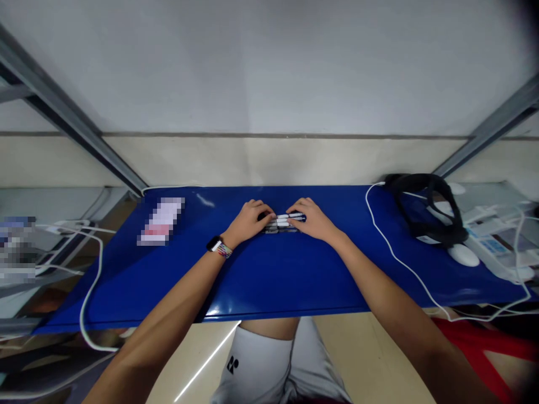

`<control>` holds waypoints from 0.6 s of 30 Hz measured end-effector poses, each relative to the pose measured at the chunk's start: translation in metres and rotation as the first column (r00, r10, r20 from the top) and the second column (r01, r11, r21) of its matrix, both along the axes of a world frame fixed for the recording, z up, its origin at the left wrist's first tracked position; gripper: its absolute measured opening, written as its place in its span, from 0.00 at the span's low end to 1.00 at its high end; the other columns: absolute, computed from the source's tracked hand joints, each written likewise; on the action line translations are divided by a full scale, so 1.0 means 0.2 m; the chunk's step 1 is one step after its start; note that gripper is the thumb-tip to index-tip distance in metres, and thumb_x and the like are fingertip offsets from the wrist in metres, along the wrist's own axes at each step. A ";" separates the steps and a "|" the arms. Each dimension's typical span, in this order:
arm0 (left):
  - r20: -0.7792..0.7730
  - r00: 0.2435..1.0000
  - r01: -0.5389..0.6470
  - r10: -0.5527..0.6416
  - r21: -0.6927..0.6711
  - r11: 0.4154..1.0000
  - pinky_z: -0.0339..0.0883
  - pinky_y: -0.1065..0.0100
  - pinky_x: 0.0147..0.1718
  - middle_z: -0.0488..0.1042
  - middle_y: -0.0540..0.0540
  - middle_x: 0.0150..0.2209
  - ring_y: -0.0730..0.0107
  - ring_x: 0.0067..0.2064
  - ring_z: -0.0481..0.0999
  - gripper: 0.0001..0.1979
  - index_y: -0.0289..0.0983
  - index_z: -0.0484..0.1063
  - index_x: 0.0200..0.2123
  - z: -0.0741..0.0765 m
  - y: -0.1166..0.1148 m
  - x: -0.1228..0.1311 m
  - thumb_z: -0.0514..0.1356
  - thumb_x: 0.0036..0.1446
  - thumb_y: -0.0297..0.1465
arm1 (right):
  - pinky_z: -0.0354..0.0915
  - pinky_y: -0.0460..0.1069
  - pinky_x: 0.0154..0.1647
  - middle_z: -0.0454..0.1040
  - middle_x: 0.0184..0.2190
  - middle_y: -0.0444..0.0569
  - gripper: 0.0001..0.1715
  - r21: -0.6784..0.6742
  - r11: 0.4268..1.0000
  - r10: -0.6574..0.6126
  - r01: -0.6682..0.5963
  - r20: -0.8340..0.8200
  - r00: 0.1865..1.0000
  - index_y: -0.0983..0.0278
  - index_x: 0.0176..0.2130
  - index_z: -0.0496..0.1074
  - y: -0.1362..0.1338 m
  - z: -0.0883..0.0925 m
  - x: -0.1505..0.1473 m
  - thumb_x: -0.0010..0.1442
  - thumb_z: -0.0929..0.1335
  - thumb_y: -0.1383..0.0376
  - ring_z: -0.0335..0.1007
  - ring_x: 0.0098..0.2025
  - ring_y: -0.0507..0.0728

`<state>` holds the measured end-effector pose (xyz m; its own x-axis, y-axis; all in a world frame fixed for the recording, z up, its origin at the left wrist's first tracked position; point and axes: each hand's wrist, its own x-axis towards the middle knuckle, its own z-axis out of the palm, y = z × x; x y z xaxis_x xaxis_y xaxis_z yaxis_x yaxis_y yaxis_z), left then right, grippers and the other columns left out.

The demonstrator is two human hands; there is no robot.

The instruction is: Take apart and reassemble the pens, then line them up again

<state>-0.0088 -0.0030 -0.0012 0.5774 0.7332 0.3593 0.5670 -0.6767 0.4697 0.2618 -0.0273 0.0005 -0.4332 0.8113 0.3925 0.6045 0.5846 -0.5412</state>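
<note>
A small bundle of several pens point(284, 223), white and dark, lies across the middle of a blue table top point(269, 275). My left hand point(248, 220) curls over the bundle's left end, fingers bent round the pens. My right hand point(312, 219) covers the right end, fingers pressed onto the pens. Both hands squeeze the bundle from either side. A watch and a coloured band sit on my left wrist point(219, 246).
A blurred white-and-pink card point(161, 221) lies at the left back of the table. A black strap headset point(427, 210) and a white cable point(396, 255) lie at the right, beside white devices point(463, 255). Metal frame struts rise at both back corners. Cables hang off the left edge.
</note>
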 end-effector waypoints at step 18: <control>0.095 0.995 -0.037 0.041 -0.039 0.999 0.66 0.53 0.51 0.82 0.42 0.43 0.57 0.45 0.78 0.20 0.39 0.78 0.43 -0.01 0.03 -0.01 0.50 0.78 0.41 | 0.64 0.67 0.69 0.74 0.60 0.52 0.07 -0.024 0.975 0.221 -0.220 0.122 0.968 0.57 0.35 0.81 -0.12 0.10 -0.08 0.58 0.81 0.64 0.62 0.69 0.68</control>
<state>-0.0114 0.0027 -0.0038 0.5125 0.7683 0.3835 0.5439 -0.6360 0.5474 0.2463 -0.0505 0.0198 -0.6463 0.6942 0.3168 0.5236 0.7055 -0.4776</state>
